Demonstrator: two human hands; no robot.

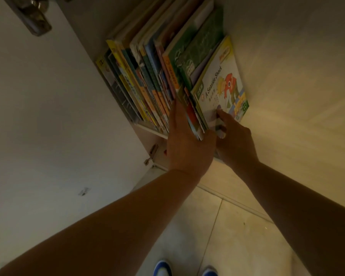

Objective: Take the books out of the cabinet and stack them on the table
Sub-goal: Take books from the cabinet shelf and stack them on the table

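Note:
A row of thin children's books stands on a cabinet shelf, spines toward me. The rightmost ones lean right; the outermost is a white and green book titled "A Seaside Shock". My left hand is slid in flat between the main row and this leaning bunch, with its palm against the bunch's left side. My right hand presses its fingers on the lower cover of "A Seaside Shock". Together both hands clamp the small bunch of books, which sits in the cabinet.
The open white cabinet door stands to the left, with a hinge near the shelf's front. A pale cabinet wall is on the right. Below are floor tiles and the tips of my blue shoes.

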